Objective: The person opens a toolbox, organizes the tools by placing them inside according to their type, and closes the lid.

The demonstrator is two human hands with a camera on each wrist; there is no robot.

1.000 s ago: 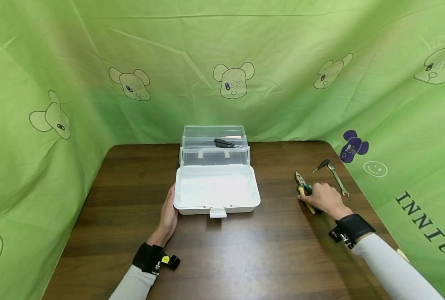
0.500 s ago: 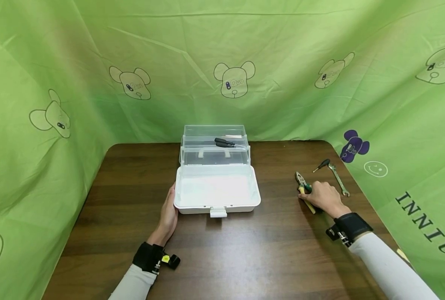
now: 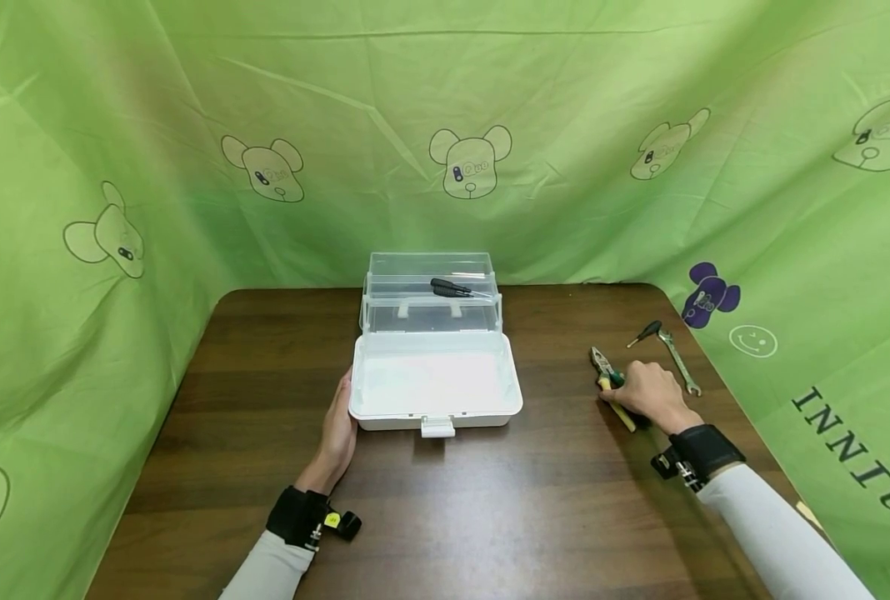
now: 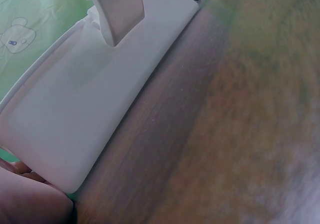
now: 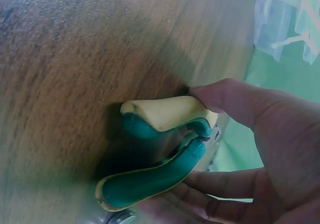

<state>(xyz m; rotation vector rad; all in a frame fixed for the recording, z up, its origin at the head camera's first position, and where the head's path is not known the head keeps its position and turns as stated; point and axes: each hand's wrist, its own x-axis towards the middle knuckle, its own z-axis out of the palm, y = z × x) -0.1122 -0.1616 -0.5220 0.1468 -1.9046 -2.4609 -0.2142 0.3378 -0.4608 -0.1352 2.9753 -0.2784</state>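
A white toolbox (image 3: 436,379) stands with its lid back and its clear trays (image 3: 433,312) raised. Along its left wall rests my left hand (image 3: 336,433), fingers extended and partly hidden by the box. To the right, my right hand (image 3: 651,396) grips a pair of pliers (image 3: 602,363) lying on the table. In the right wrist view, the thumb is on one yellow-and-green handle (image 5: 167,113) and the fingers are at the other handle (image 5: 150,184). The plier handles are spread apart. The toolbox's front latch (image 4: 120,12) sticks out in the left wrist view.
Beyond my right hand lie a small black-handled screwdriver (image 3: 646,332) and a wrench (image 3: 679,363). Two black-handled screwdrivers (image 3: 451,287) sit in the clear trays. Green cloth (image 3: 325,225) hangs behind the brown table (image 3: 265,367).
My right wrist has shifted slightly leftward, with the hand still at the pliers. The left hand and the toolbox hold their places.
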